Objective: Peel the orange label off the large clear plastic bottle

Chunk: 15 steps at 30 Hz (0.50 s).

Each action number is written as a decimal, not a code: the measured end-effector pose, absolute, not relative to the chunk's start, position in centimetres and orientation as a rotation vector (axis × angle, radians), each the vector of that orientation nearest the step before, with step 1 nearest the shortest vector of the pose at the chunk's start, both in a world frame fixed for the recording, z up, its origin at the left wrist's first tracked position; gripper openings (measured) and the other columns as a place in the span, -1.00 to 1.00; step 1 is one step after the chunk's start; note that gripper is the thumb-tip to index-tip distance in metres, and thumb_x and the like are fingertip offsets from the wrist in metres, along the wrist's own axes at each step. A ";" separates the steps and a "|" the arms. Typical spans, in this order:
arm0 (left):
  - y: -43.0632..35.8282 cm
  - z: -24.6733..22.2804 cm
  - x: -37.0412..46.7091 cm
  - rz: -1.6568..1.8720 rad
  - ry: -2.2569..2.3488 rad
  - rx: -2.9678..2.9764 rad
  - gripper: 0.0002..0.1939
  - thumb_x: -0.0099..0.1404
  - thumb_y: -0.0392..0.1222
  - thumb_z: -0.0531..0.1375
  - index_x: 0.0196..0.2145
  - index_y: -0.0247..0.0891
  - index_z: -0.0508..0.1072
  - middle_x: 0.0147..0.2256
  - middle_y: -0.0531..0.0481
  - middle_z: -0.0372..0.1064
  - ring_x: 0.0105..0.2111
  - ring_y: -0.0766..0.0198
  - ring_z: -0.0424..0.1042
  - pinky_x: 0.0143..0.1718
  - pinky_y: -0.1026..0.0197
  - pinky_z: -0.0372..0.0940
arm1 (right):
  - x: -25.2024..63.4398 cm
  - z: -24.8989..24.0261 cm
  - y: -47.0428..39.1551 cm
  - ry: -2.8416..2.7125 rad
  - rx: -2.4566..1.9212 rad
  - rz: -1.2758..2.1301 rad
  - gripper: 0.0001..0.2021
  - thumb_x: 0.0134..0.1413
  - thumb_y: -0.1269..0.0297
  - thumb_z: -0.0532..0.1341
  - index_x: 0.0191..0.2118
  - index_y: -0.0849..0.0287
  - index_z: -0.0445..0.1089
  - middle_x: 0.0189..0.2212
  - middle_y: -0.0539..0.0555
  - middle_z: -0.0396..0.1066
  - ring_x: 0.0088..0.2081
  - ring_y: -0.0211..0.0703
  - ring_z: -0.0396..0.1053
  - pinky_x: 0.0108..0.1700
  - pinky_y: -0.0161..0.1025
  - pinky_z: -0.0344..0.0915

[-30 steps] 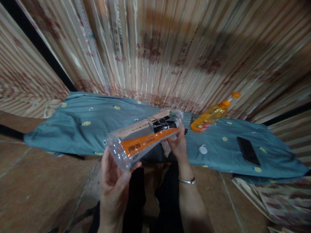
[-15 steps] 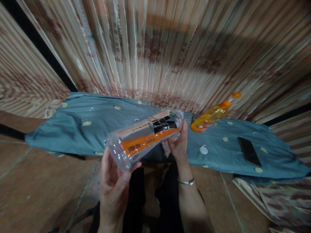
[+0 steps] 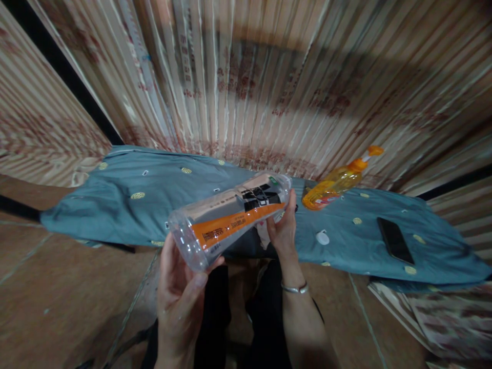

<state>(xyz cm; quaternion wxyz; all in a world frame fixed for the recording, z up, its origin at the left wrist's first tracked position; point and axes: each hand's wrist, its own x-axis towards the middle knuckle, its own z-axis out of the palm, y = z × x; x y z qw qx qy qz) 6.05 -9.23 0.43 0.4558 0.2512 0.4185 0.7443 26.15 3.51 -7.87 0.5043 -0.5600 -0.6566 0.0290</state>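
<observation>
Between my hands I hold a clear plastic bottle point(image 3: 230, 215) on its side, with an orange, grey and black label turned up toward me. It slants, its right end higher in the view. My left hand point(image 3: 182, 289) cups the lower left end, thumb along the near side. My right hand point(image 3: 283, 228) grips the upper right end, its fingers partly hidden behind the plastic. To the right stands a pump bottle point(image 3: 334, 185) of yellow liquid with an orange top. A small white round lid point(image 3: 322, 237) lies near my right hand.
A teal cloth point(image 3: 161, 205) with yellow prints covers the narrow table. A black phone point(image 3: 395, 241) lies at its right. Behind hangs a striped, flowered curtain point(image 3: 246, 92), with dark poles point(image 3: 65, 72) at the sides. My dark-clad legs are below, over a brown tiled floor point(image 3: 77, 302).
</observation>
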 end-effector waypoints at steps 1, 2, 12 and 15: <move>-9.2 0.4 6.1 1.836 1.030 0.617 -0.26 0.04 -0.14 0.49 0.20 0.03 0.46 0.27 -0.13 0.33 0.05 0.00 0.50 -0.23 0.24 0.56 | 26.1 -7.8 3.5 -1.579 -1.358 0.086 -0.19 0.33 -0.02 0.08 0.48 0.17 -0.33 0.45 0.35 -0.10 0.45 0.17 -0.05 0.36 0.23 0.12; -9.2 0.4 6.1 1.837 1.028 0.615 -0.26 0.04 -0.14 0.49 0.20 0.04 0.47 0.27 -0.12 0.33 0.04 0.01 0.50 -0.23 0.25 0.56 | 26.0 -7.7 3.4 -1.573 -1.363 0.094 -0.20 0.33 -0.01 0.07 0.48 0.18 -0.33 0.45 0.35 -0.09 0.45 0.17 -0.04 0.35 0.23 0.12; -9.3 0.6 6.1 1.839 1.015 0.630 -0.27 0.05 -0.15 0.49 0.19 0.05 0.47 0.24 -0.12 0.36 -0.01 0.08 0.53 -0.22 0.24 0.56 | 25.6 -8.3 3.5 -1.526 -1.427 0.092 -0.16 0.33 -0.06 0.04 0.48 0.27 -0.37 0.45 0.43 -0.12 0.44 0.20 -0.02 0.32 0.18 0.18; -9.3 0.7 6.1 1.835 1.015 0.628 -0.26 0.05 -0.14 0.49 0.19 0.06 0.46 0.23 -0.12 0.37 0.00 0.07 0.52 -0.23 0.24 0.56 | 25.6 -8.5 3.6 -1.527 -1.412 0.091 -0.17 0.33 -0.07 0.03 0.48 0.27 -0.36 0.44 0.43 -0.11 0.44 0.20 -0.01 0.32 0.18 0.18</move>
